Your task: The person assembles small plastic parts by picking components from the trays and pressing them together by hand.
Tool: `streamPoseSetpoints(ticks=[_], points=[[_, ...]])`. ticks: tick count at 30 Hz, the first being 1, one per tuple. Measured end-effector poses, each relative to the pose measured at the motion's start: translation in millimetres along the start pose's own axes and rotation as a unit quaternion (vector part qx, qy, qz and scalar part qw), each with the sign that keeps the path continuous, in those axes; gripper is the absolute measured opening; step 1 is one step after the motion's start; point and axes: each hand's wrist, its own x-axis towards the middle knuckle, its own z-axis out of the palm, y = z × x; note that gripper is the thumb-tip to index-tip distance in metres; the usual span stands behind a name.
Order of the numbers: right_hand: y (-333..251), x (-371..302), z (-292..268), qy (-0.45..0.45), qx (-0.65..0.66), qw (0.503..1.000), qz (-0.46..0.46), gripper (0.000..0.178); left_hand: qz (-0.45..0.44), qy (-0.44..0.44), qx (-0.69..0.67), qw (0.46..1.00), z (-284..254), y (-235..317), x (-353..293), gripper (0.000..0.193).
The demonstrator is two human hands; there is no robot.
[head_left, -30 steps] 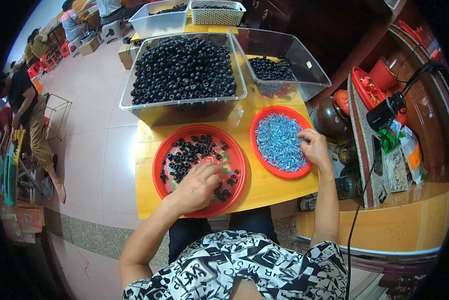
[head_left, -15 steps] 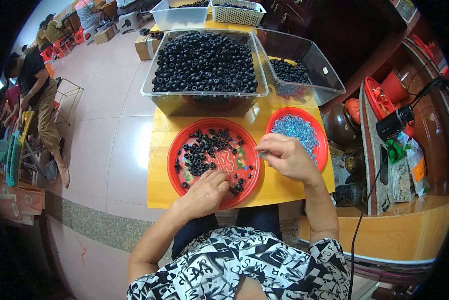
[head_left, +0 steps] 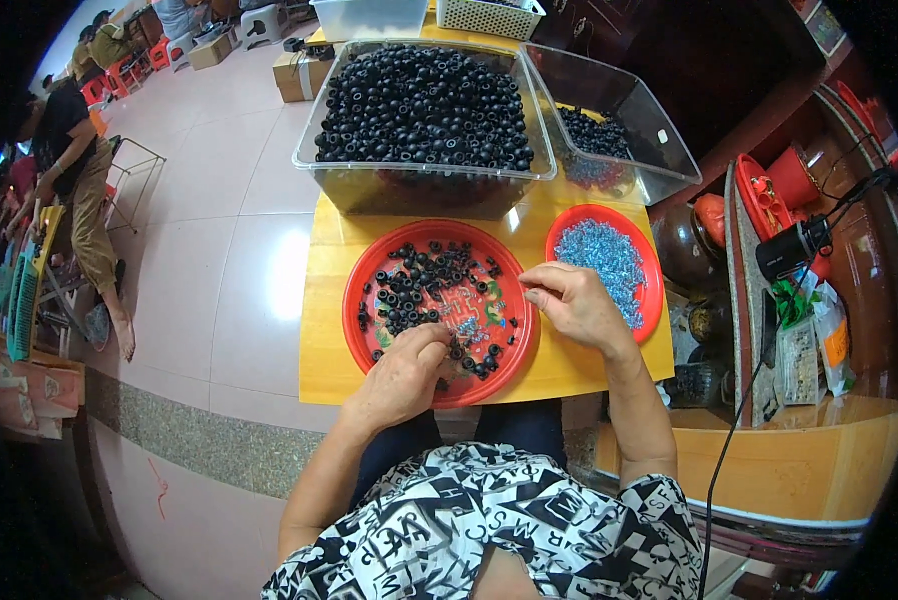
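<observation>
A round red tray (head_left: 358,345) with a printed pattern lies before me, with small round black hollow pieces (head_left: 409,290) scattered in it. A little cluster of clear bluish bits (head_left: 469,329) rests near its middle. My left hand (head_left: 401,375) is over the tray's near left part, fingers curled together among the black pieces; what they grip, if anything, is hidden. Over the tray's right rim my right hand (head_left: 577,305) has thumb and forefinger pinched, with no thing recognisable between them. Beside it sits a smaller red plate (head_left: 653,262) heaped with shiny blue bits (head_left: 601,265).
Behind the tray stands a large clear bin (head_left: 424,190) full of black pieces. To its right is another clear bin (head_left: 659,160), partly filled. A white perforated basket (head_left: 489,20) stands farther back on the yellow tabletop (head_left: 319,290). A black cable (head_left: 721,440) hangs at the right.
Clear bluish bits now lie in the middle of the red tray. My right hand no longer shows the bits it pinched before. My left hand stays low over the tray; the view has shifted slightly.
</observation>
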Motion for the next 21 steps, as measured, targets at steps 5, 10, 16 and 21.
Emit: streamPoseSetpoints(ticks=[5, 10, 16, 21], points=[[12, -10, 11, 0.013, -0.107, 0.994, -0.011, 0.014, -0.002, -0.002, -0.016, 1.0, -7, 6, -4, 0.023], [10, -5, 40, 0.01, -0.131, 0.989, -0.068, 0.008, 0.003, 0.063, -0.025, 0.998, -10, 14, -10, 0.021], [-3, 13, 75, 0.01, -0.196, 0.976, -0.094, 0.01, -0.05, 0.099, -0.081, 0.991, -16, 20, -29, 0.02], [-5, 18, 86, -0.011, -0.28, 0.958, -0.059, 0.004, -0.106, 0.16, -0.108, 0.975, -23, 26, -42, 0.012]])
